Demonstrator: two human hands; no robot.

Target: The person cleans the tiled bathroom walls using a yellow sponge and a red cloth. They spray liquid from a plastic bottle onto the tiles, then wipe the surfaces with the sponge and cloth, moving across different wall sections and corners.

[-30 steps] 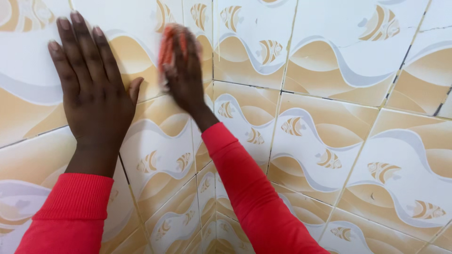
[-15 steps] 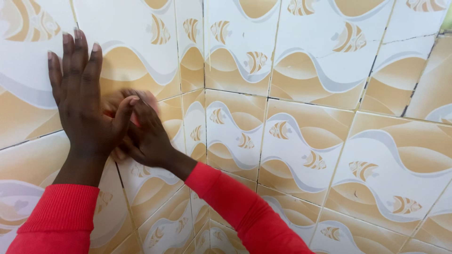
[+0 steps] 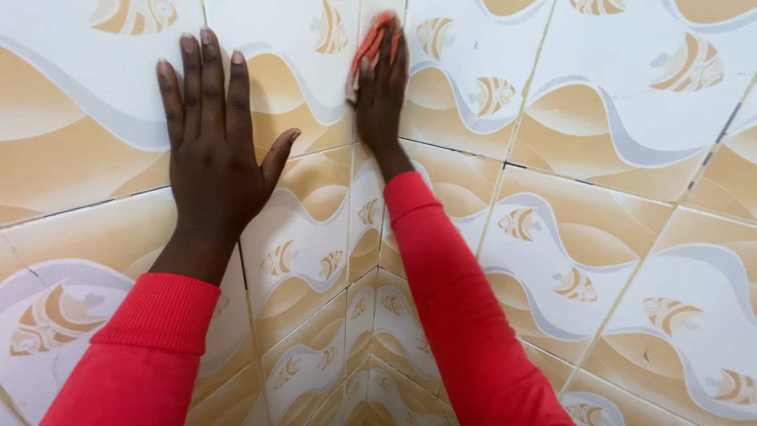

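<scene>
My left hand [image 3: 209, 150] lies flat on the left tiled wall [image 3: 71, 134], fingers spread and pointing up, holding nothing. My right hand [image 3: 384, 95] reaches up into the corner where the two walls meet and presses an orange cloth [image 3: 368, 43] against the tiles; the cloth shows along the hand's upper left edge, mostly hidden under the palm. Both arms wear red sleeves [image 3: 449, 308].
Two tiled walls meet in a vertical corner [image 3: 351, 260] running down the middle. The tiles are white and beige with wave and fish patterns, with dark grout lines. The right wall [image 3: 615, 197] stretches away to the right.
My right hand with the cloth swept from the upper wall down beside my left hand, then back up into the corner. My left hand stayed flat on the wall.
</scene>
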